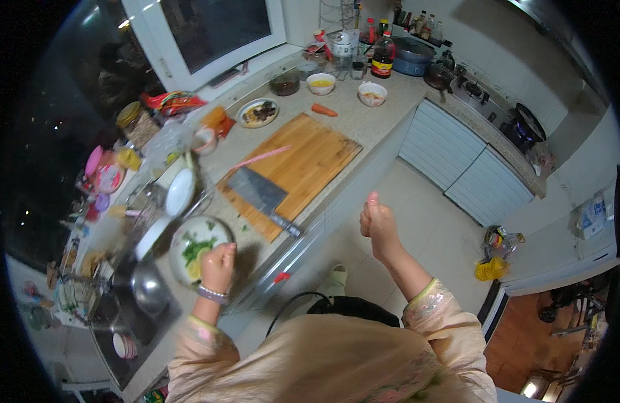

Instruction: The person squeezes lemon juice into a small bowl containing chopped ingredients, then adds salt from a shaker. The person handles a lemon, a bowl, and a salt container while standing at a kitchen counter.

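Observation:
My left hand (217, 268) is a fist with the thumb raised, wearing bracelets at the wrist. It hangs over the edge of a white bowl (215, 229) holding green herb leaves (195, 248) and lemon slices (193, 269). Above the floor, right of the counter, my right hand (379, 226) is curled the same way, thumb up, with nothing visible in it. A wooden cutting board (310, 161) lies in front of me on the counter. Across its near left part rests a cleaver (257, 190), its handle over the counter edge. A pink strip-like object (262, 156) lies above the blade.
Behind the board are a carrot (324, 110), a plate of dark food (258, 113) and small bowls, one with yellow liquid (321, 83). The sink (149, 287) is at left. A wok (530, 122) sits over a blue flame (524, 136). Oil bottles (491, 269) stand on the floor.

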Available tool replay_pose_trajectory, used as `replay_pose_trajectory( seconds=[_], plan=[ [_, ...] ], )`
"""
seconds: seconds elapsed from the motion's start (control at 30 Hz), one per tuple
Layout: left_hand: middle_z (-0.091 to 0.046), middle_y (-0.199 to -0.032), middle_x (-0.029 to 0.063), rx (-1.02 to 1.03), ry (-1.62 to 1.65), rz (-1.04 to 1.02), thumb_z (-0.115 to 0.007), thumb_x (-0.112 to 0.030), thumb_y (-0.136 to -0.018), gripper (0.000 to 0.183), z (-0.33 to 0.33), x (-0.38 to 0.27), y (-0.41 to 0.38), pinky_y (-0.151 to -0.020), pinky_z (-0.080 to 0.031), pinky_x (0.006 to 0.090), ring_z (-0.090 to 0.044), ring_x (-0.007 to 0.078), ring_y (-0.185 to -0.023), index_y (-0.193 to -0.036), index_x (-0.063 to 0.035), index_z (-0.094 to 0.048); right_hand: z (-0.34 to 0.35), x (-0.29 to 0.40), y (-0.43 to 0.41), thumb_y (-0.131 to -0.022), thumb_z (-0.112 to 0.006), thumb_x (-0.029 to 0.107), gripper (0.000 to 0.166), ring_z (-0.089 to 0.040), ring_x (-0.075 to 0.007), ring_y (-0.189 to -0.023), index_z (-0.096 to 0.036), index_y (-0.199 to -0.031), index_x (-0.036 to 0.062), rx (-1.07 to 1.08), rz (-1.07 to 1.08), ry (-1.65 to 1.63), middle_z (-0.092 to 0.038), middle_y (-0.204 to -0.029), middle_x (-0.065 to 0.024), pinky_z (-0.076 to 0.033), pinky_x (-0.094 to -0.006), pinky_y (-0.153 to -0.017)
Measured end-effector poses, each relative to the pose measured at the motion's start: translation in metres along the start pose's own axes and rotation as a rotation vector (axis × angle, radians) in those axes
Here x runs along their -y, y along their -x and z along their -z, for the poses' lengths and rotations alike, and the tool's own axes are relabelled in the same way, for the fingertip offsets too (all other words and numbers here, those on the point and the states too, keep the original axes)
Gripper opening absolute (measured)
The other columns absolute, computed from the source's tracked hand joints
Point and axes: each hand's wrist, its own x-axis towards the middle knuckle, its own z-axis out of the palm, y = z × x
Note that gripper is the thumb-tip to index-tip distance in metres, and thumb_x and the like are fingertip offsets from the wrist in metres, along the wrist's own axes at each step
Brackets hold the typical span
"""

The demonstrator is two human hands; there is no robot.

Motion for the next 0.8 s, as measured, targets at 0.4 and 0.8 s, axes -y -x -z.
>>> replay_pose_trajectory(
  seconds=[0.4,0.8],
  plan=[
    [-0.045,-0.054,0.016,0.368,0.346,-0.431,-0.058,-0.02,-0.079,0.03,-0.235,-0.146,-0.247,-0.045,-0.037,0.039,-0.047,0.0337,-0.051,-0.058,-0.0031,-0.045,0.263,0.102,-0.088,-0.087,-0.037,0.051,0.047,-0.014,-0.0079,-0.039,-0.025,-0.057,0.0182,-0.645,0.142,-0.224,-0.015,-0.047,0.0061,-0.015,-0.0236,-0.038],
    [-0.039,-0.048,0.0135,0.212,0.151,-0.323,-0.06,-0.015,-0.078,0.032,-0.381,-0.233,-0.368,-0.042,-0.033,0.036,-0.039,0.0298,-0.042,-0.054,-0.0025,-0.042,0.473,0.121,-0.193,-0.088,-0.045,0.042,0.045,-0.027,-0.0065,-0.039,-0.031,-0.055,0.0153,-0.858,0.061,0.156,-0.029,-0.046,0.0058,-0.022,-0.024,-0.037]
  ],
)
